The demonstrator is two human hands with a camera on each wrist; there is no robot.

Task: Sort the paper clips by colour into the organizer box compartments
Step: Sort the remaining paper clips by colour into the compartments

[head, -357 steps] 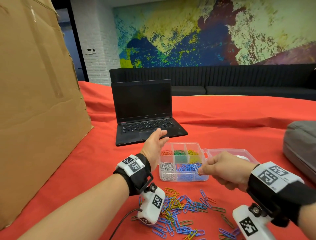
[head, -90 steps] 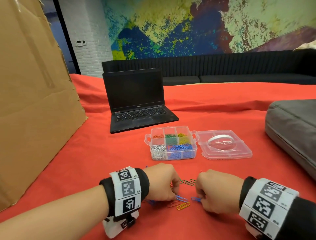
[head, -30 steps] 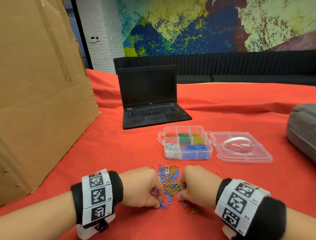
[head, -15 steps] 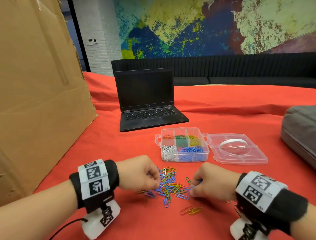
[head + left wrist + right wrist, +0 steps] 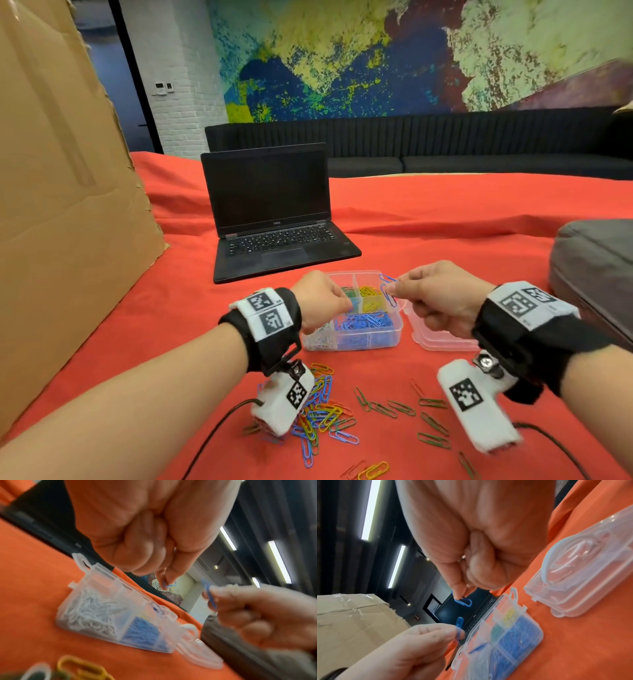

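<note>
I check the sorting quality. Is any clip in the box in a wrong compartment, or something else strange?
No misplaced clip is visible in the organizer box, though the left hand hides part of it. Both hands pinch blue clips above it. Unsorted clips lie loose on the cloth, as expected.

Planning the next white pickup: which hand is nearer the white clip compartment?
Left. The left hand hovers directly above the white clip compartment; the right hand is off beyond the box's opposite end.

Head view looks down; both close wrist views share the organizer box (image 5: 109, 616).
</note>
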